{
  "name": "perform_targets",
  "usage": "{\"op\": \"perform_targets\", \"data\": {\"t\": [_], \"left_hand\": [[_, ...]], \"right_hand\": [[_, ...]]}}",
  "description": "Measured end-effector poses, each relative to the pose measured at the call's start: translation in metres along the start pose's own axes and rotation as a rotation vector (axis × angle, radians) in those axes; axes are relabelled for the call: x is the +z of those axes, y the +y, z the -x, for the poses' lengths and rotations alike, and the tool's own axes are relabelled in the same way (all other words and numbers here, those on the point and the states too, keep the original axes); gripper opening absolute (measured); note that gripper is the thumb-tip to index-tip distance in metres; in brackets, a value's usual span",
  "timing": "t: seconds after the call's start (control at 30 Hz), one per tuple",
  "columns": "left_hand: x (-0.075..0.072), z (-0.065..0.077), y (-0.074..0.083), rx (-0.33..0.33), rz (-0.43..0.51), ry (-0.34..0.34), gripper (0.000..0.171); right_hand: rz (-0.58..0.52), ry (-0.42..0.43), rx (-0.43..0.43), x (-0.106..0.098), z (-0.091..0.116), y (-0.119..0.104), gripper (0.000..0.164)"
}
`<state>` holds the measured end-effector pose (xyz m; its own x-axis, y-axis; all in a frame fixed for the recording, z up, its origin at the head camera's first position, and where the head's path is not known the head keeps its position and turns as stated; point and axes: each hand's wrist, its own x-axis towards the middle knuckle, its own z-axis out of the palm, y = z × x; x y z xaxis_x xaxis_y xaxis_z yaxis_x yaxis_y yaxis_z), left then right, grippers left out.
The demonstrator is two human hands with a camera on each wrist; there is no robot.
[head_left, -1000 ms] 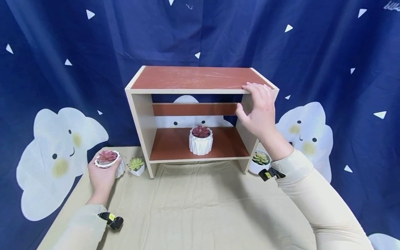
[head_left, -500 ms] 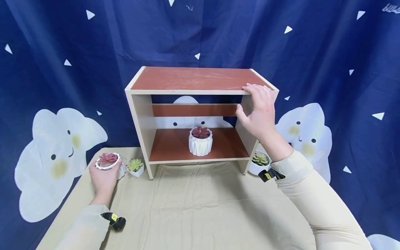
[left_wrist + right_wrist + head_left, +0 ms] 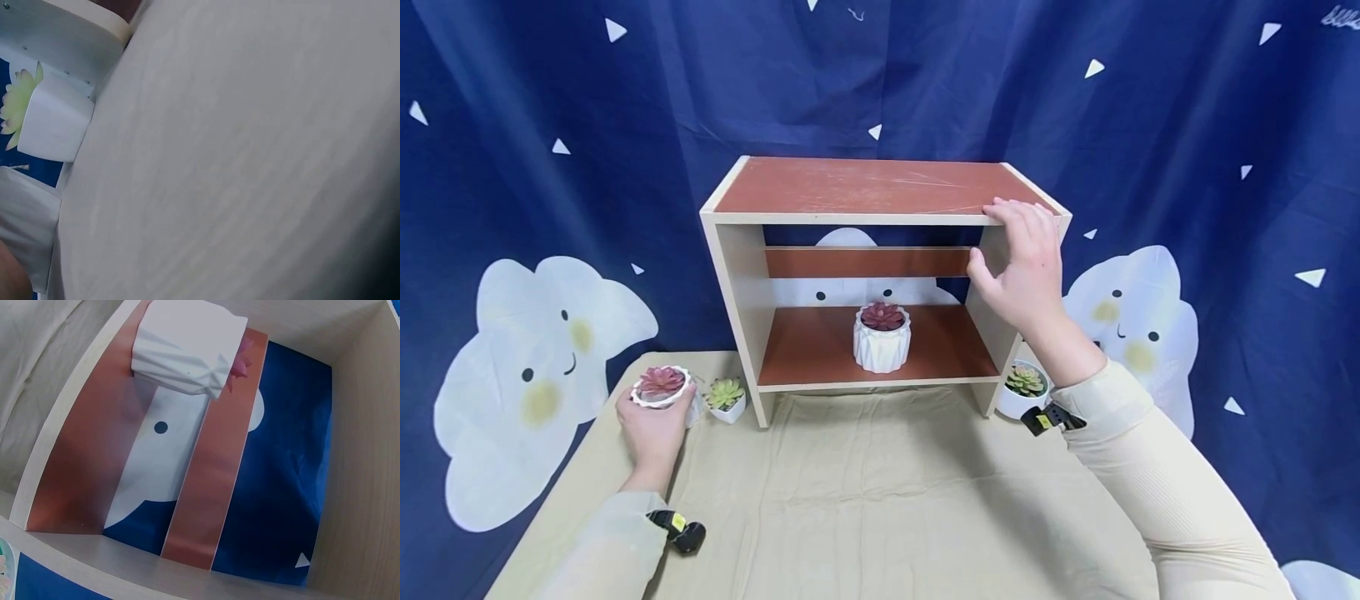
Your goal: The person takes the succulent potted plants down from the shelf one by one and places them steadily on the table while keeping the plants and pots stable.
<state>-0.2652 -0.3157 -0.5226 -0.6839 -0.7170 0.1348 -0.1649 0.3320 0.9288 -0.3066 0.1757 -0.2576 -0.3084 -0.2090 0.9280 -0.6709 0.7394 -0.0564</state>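
Observation:
My left hand (image 3: 653, 429) grips a white ribbed pot with a dark-pink succulent (image 3: 662, 382) on the cloth left of the shelf unit. In the left wrist view, the side of this white pot (image 3: 28, 215) shows at the left edge, beside a bit of finger. My right hand (image 3: 1024, 267) rests its fingertips on the front top edge of the shelf unit (image 3: 865, 187), near its right corner, thumb apart below. On the inner board stands a similar white pot with a dark-red succulent (image 3: 882, 342), seen sideways in the right wrist view.
Left of the shelf unit, a small white pot with a green succulent (image 3: 727, 400) stands close to my left hand. A round white pot with a green succulent (image 3: 1024, 390) is by the right side panel. Beige cloth (image 3: 865, 500) covers the table before a blue curtain (image 3: 880, 75).
My left hand and the pot have shifted slightly to the right. My right hand keeps its place on the shelf unit's edge.

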Motion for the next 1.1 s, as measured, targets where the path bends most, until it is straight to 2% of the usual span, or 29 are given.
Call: {"op": "perform_targets", "data": {"t": [0.17,0.53,0.83,1.1], "left_hand": [[0.0001,0.0013,-0.0005,-0.006,0.012,0.005,0.103],[-0.0024,0.0077,0.0062,-0.006,-0.013,-0.036,0.108],[-0.0069,0.0071,0.0048,0.043,-0.029,-0.037,0.102],[-0.0095,0.008,0.0019,0.057,-0.032,-0.043,0.1]], "right_hand": [[-0.004,0.0,0.011,-0.0001,0.0002,-0.0002,0.048],[0.008,-0.005,0.004,-0.002,-0.0007,0.0002,0.048],[0.007,-0.014,0.008,-0.0007,-0.0011,-0.0002,0.048],[0.005,-0.011,0.007,-0.0007,-0.0011,-0.0005,0.049]]}}
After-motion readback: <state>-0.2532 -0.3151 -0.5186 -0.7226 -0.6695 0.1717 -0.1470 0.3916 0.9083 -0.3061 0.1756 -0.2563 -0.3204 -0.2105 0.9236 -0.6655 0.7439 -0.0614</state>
